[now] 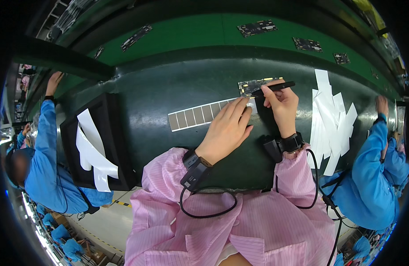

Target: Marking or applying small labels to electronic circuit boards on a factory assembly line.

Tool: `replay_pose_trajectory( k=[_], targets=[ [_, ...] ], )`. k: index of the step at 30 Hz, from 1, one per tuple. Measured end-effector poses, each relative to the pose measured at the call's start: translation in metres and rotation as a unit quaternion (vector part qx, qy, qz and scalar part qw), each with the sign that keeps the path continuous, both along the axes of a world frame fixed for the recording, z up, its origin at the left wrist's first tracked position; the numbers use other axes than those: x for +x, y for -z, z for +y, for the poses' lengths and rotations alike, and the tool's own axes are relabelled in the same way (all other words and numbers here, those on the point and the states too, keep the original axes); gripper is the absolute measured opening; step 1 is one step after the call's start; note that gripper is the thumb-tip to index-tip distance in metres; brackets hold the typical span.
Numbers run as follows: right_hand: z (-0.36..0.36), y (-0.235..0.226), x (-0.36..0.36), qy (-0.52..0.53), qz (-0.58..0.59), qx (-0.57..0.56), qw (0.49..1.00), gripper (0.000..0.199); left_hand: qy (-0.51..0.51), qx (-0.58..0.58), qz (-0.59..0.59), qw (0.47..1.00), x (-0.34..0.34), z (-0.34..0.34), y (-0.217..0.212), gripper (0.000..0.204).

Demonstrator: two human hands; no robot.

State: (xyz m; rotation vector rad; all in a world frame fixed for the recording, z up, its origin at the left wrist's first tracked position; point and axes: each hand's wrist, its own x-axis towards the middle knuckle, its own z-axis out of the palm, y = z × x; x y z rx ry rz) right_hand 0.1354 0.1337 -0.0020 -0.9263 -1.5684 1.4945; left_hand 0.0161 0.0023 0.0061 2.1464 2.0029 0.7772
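Observation:
My left hand (226, 131) lies flat with fingers stretched over the right end of a strip of grey-brown rectangular labels (191, 118), which has white edges. Its fingertips reach the lower edge of a dark circuit board (252, 85) with gold-coloured parts. My right hand (282, 104) is closed around a black pen-shaped tool (282, 86). The tool's tip points left, down onto the board. Both lie on the dark green work table (155, 84). Part of the strip is hidden under my left hand, and my right hand covers part of the board.
White paper strips (330, 119) lie piled at right; more white strips (95, 150) rest in a black tray (120, 128) at left. Beyond the table's raised edge, several circuit boards (257, 28) lie on a green belt (191, 33). Blue-clad people (47, 164) work on either side. Cables hang from my wrist devices.

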Motion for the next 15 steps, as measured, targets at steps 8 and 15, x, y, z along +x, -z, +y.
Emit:
replay_pose_trajectory(
  k=[8, 15],
  targets=[
    [0.0004, 0.0026, -0.0011, 0.002, -0.012, 0.022, 1.0, 0.009, 0.0, -0.004, 0.002, 1.0, 0.0021, 0.0009, 0.0011, 0.048],
    [-0.0013, 0.0027, -0.0023, 0.012, -0.035, 0.037, 0.999, 0.009, -0.004, -0.004, 0.001, 1.0, 0.0026, -0.0002, 0.0017, 0.049]
  ],
)
